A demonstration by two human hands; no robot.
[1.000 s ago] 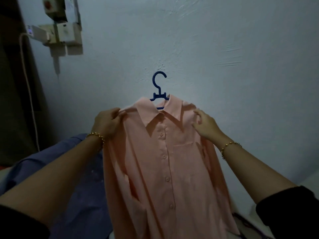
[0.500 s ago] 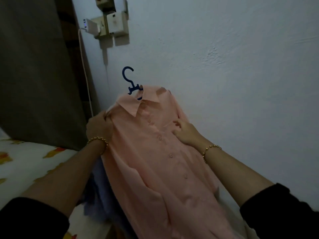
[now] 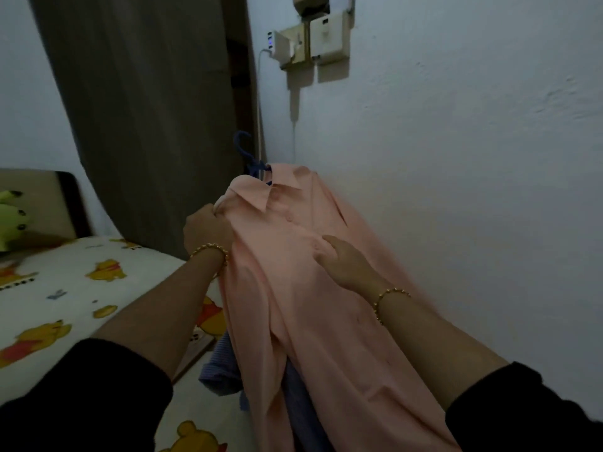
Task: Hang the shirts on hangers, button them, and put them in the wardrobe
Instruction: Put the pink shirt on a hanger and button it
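Carries the peach shirt point(image 3: 293, 305), hung on the blue hanger point(image 3: 243, 148), off to the left: a second ago held square against the bare wall, now tilted and leaning toward the brown curtain point(image 3: 146, 109) and the dark gap beside it. Grips the shirt's shoulder with the left hand point(image 3: 207, 231), fingers curled into the cloth just by the collar. Lays the right hand point(image 3: 342, 261) on the placket partway down the front, pinching or merely pressing there; cannot tell which. Appears buttoned down the front, so probably past the buttoning step and heading for the wardrobe. Shows no wardrobe as such; perhaps behind the curtain, but cannot say. Hides most of the hanger under the collar, leaving only hook and neck, both blurred. Covers much of a blue shirt point(image 3: 222, 376) lying beneath at the edge of the bed point(image 3: 65, 288), likely next in line. Cuts off the peach hem at the lower edge. Too dim to count buttons.
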